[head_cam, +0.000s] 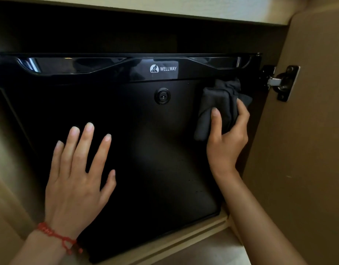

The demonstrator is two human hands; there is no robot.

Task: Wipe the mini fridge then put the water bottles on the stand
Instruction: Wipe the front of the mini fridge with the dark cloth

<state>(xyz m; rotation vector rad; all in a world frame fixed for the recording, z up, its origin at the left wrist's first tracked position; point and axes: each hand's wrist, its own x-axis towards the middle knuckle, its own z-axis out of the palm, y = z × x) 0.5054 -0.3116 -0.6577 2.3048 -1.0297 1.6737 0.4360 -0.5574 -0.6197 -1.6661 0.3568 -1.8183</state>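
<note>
A black mini fridge (145, 150) with a glossy top band, a WELLWAY logo and a round keyhole sits inside a wooden cabinet, its door closed. My left hand (76, 178) lies flat on the lower left of the fridge door, fingers spread, holding nothing. My right hand (227, 138) grips a dark grey cloth (216, 108) and presses it against the upper right of the door, just under the glossy band. No water bottles or stand are in view.
The open cabinet door (302, 150) stands at the right, with a metal hinge (281, 83) close to the cloth. The cabinet's wooden floor edge (184, 243) runs below the fridge. A cabinet wall (4, 169) borders the left.
</note>
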